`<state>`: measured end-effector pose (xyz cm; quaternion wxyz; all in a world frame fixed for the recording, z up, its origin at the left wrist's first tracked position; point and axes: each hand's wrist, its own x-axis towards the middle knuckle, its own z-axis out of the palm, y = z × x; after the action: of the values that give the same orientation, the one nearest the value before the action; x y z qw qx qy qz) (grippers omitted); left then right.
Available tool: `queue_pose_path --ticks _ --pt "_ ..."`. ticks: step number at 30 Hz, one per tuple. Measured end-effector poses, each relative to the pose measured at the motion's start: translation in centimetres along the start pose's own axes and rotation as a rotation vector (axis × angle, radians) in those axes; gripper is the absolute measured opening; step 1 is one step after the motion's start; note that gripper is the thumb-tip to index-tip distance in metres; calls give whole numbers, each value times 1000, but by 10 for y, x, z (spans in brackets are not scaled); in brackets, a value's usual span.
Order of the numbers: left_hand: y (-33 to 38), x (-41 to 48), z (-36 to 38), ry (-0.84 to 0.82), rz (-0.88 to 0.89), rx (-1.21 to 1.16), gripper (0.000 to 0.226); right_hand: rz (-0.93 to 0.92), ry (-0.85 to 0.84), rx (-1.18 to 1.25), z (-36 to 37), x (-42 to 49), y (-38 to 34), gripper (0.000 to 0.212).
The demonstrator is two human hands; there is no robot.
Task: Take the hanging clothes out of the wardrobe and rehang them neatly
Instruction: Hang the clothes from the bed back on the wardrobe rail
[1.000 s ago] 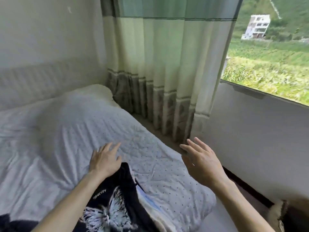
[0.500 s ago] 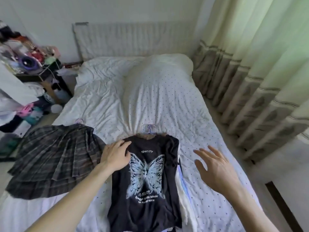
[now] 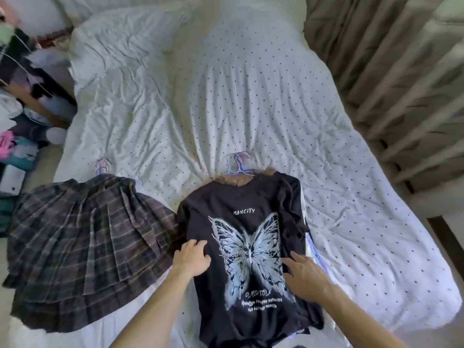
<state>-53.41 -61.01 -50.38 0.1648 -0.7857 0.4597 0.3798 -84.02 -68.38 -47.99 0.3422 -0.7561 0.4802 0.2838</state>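
Clothes from the wardrobe: where are they?

Two lie flat on a bed [image 3: 226, 96] with a white dotted cover. A black T-shirt [image 3: 248, 197] with a pale blue butterfly print is in the near middle. A plaid pleated skirt [image 3: 85, 234] is just beside it to the left, and their edges touch.

Are they on hangers?

A lilac hanger hook [image 3: 238, 165] shows at the T-shirt's collar, and a second hanger hook [image 3: 102, 165] at the skirt's waist. A light garment [image 3: 313, 252] peeks out beneath the T-shirt's right edge.

What are the hands doing?

The left hand [image 3: 192, 257] rests on the T-shirt's left side, fingers loosely bent, gripping nothing. The right hand [image 3: 305, 275] is spread flat over the shirt's right side. Whether it touches the cloth, I cannot tell.

How far along is the job?

Taking out seems at least partly done, and neatening on the bed looks under way. Rehanging is all still to do. The wardrobe is out of view, so I cannot say what remains inside.
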Motion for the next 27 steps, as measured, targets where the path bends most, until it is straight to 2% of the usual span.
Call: queue_pose_path --ticks 6,10,15,17,21,27 --pt "-10 109 -43 62 21 -8 62 95 -66 37 11 76 -16 61" --pt "-12 180 -68 118 27 -99 63 136 -83 30 21 110 -24 66" --pt "-14 243 -82 71 30 -127 61 191 -129 20 32 130 -32 68" --pt "-13 252 -84 56 14 -114 56 203 -129 34 32 133 -33 66" --pt "-9 251 -85 177 3 -58 36 212 -135 91 25 135 -30 61" --pt "-3 208 -88 254 22 -383 17 217 -136 249 0 135 -39 59"
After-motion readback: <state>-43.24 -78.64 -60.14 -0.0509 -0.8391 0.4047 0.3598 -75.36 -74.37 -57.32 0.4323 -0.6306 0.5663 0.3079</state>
